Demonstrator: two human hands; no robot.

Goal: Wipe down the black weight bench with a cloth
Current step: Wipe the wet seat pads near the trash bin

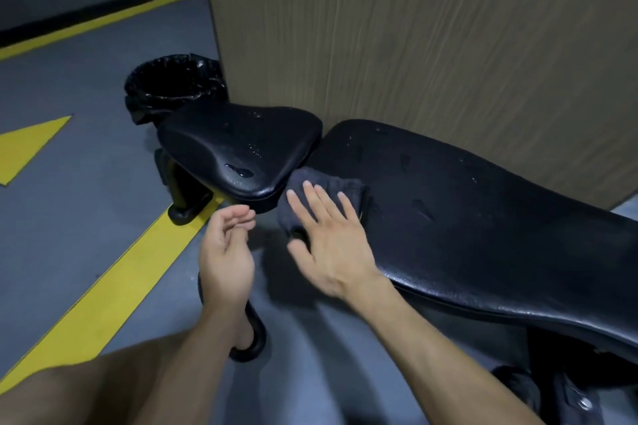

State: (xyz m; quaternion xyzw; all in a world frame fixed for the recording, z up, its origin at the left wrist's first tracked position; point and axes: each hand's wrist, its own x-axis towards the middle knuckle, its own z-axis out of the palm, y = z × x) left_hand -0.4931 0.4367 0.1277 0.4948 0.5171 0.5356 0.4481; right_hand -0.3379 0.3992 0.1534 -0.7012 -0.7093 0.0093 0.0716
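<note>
The black weight bench has a long back pad running to the right and a smaller seat pad at the left, both dotted with water drops. A dark grey cloth lies bunched at the near end of the back pad, next to the gap between the pads. My right hand lies flat on the cloth with fingers spread, pressing it onto the pad. My left hand hovers just left of it, below the seat pad's edge, palm turned inward, fingers loosely curled, holding nothing.
A bin lined with a black bag stands behind the seat pad. A tall brown cardboard-like panel rises right behind the bench. The grey floor has yellow stripes. The bench's black frame feet sit near my knee.
</note>
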